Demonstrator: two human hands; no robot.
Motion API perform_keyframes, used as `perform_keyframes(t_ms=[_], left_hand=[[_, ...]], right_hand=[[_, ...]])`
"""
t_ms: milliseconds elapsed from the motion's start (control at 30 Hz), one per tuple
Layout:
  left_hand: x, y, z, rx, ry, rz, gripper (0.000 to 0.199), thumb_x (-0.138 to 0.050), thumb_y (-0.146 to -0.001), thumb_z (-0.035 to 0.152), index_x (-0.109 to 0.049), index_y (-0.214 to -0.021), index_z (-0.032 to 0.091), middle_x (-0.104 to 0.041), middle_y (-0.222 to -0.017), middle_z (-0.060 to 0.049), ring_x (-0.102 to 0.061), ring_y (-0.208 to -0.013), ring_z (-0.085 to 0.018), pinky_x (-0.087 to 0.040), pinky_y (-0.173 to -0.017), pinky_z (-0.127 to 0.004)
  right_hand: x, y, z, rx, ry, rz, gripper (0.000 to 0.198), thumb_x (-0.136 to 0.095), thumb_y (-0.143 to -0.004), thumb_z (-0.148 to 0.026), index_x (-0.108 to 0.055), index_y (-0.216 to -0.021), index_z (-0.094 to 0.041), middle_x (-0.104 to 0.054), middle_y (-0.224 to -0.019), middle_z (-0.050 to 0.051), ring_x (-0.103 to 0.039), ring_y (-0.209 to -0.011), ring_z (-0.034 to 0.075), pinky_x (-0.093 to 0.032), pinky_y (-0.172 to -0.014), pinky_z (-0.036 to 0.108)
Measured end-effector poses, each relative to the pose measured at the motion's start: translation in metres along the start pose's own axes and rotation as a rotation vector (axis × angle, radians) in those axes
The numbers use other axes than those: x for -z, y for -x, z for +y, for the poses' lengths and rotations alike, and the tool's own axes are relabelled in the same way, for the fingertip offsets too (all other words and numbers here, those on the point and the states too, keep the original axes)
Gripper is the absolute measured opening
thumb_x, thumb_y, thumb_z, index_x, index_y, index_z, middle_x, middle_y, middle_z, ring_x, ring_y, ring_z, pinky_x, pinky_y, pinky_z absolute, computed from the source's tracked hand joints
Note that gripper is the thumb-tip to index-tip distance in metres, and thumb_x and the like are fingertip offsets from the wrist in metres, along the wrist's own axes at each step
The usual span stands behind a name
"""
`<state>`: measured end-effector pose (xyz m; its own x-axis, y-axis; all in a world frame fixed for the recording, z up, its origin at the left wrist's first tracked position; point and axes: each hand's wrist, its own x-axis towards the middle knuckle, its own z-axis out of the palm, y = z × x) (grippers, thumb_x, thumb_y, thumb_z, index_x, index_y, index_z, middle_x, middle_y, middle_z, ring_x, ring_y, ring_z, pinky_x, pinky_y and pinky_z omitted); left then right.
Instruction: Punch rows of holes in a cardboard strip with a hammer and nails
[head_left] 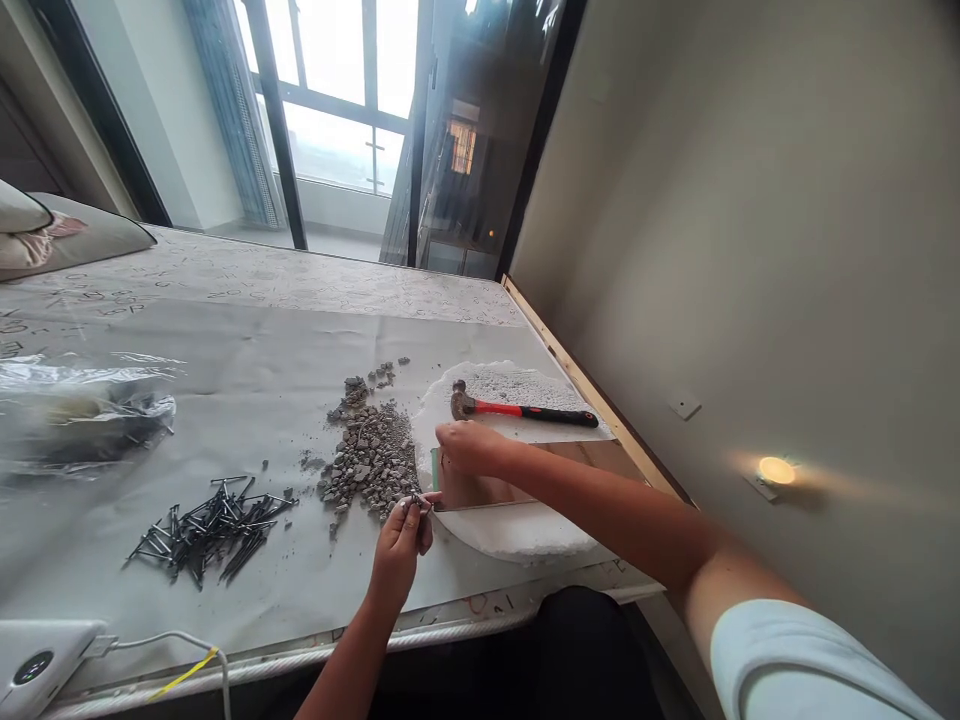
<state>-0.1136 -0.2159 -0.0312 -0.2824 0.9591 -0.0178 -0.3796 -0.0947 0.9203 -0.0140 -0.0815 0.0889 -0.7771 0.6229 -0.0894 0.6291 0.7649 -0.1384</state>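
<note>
My left hand (401, 540) is closed in a pinch at the near edge of the gravel pile (375, 455). Something small and greyish shows at its fingertips, too small to name. Over the left end of a brown wooden board (525, 475), my right hand (469, 447) is held with fingers curled down; what they grip, if anything, is hidden. A green strip (435, 470) runs along that board end. The board lies across a white foam slab (517, 530). Beyond my right hand, a claw hammer (517, 409) with a red and black handle rests on the foam.
A heap of dark nails (210, 530) lies left of my left hand. Farther left is a clear plastic bag (82, 415) with dark contents. A white power bank (45, 665) with a cable (169, 637) sits at the near left corner. A wooden rail (592, 385) borders the wall side.
</note>
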Motion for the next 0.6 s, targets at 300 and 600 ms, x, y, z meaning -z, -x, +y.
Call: perform_keyframes(t_ms=[300,600], left_hand=[[-0.006,0.006,0.013,0.125,0.277,0.087,0.034,-0.076,-0.065,0.041,-0.057,-0.077,0.015,-0.067,-0.092,-0.007,-0.048,-0.052,-0.006,-0.038,-0.047,-0.023],[-0.008,0.051,0.015,0.426,0.448,0.191,0.014,-0.07,-0.07,0.014,-0.057,-0.076,0.016,-0.065,-0.074,-0.003,-0.062,-0.063,-0.013,-0.051,-0.059,-0.026]], right_hand=[[0.024,0.029,-0.011,0.013,-0.736,-0.164,0.01,-0.046,-0.089,-0.018,-0.05,-0.079,-0.016,-0.061,-0.07,0.0,-0.058,-0.06,0.009,-0.044,-0.053,0.017],[-0.034,0.097,-0.049,0.04,-0.604,-0.037,0.011,-0.059,-0.081,-0.023,-0.067,-0.083,-0.016,-0.065,-0.07,0.0,-0.053,-0.062,0.009,-0.036,-0.055,0.017]])
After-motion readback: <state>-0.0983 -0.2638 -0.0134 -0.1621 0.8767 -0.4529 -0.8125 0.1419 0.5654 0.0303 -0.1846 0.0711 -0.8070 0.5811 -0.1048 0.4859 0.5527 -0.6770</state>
